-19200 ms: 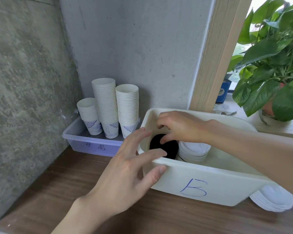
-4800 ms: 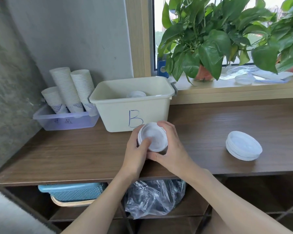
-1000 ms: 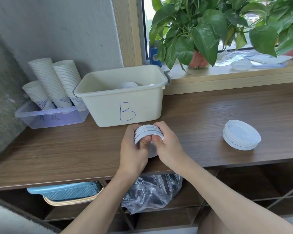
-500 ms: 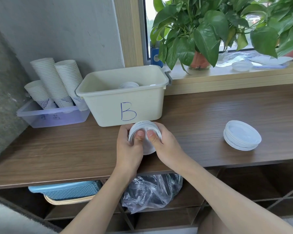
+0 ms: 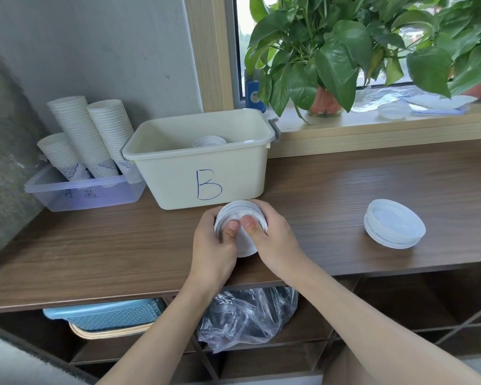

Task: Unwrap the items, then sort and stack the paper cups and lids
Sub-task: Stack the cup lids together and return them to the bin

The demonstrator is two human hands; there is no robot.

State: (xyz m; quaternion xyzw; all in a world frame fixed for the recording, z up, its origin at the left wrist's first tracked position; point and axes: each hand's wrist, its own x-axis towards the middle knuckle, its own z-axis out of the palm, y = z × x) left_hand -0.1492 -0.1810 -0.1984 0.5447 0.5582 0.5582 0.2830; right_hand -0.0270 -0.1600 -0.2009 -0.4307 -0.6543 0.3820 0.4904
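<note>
A stack of white lids point(image 5: 240, 212) stands on edge between my hands, just in front of the cream bin marked B point(image 5: 203, 159). My left hand point(image 5: 213, 245) grips its left side and my right hand point(image 5: 272, 237) its right side, both thumbs pressing on the nearest lid. More white lids point(image 5: 210, 140) lie inside the bin. Another pile of white lids point(image 5: 395, 225) rests flat on the wooden counter point(image 5: 95, 245) to the right. Three stacks of paper cups point(image 5: 89, 134) stand in a clear tray point(image 5: 84, 190) at the far left.
Potted plants point(image 5: 331, 56) and clear plastic wrapping point(image 5: 417, 102) sit on the windowsill behind the counter. Below the counter, a shelf holds a crumpled plastic bag point(image 5: 247, 318) and a blue basket point(image 5: 106, 315). A concrete wall closes off the left side.
Both hands have kept hold of the lid stack and shifted it slightly toward bin B, with the thumbs pressing on its near face. Nothing else has moved.
</note>
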